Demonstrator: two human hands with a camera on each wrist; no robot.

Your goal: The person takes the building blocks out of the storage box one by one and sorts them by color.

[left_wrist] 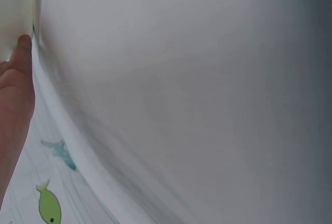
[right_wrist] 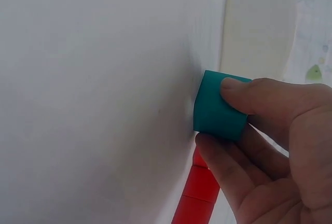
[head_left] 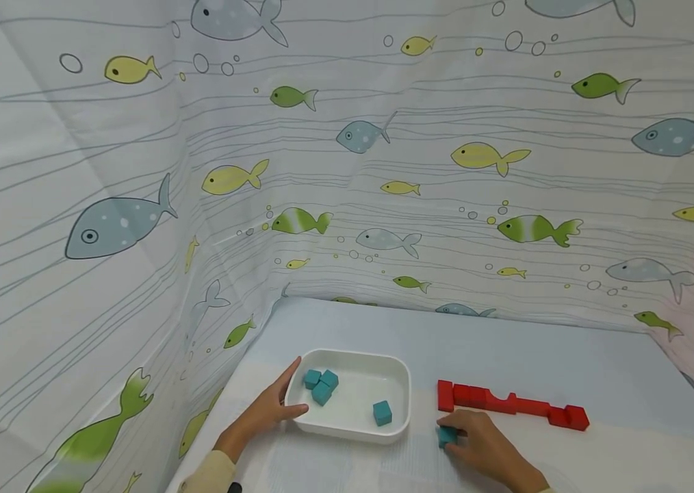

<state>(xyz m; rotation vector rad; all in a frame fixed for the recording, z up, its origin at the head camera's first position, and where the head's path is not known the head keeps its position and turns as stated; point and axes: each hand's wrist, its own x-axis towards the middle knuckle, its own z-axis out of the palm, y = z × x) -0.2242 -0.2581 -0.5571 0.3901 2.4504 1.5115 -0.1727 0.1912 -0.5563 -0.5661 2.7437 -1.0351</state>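
The right hand [head_left: 482, 441] pinches a teal cube [head_left: 447, 437] between thumb and fingers, right of the white tray [head_left: 353, 390]. The left hand [head_left: 269, 409], loosely spread, touches that tray's left end, farther from the cube. Just beyond the cube, a row of red blocks [head_left: 507, 407] runs left to right.

The tray [head_left: 353, 433] at lower centre looks like smooth plastic with a soft gloss. The teal cubes [head_left: 382, 413] have even, satiny faces, and the red blocks [head_left: 532, 407] at lower right seem smooth too (painted wood or plastic, I can't tell which). Matt, pale cloth [head_left: 507, 337] lies beneath; above, the fish-printed sheet [head_left: 322, 161] hangs creased, with a faint plasticky sheen.
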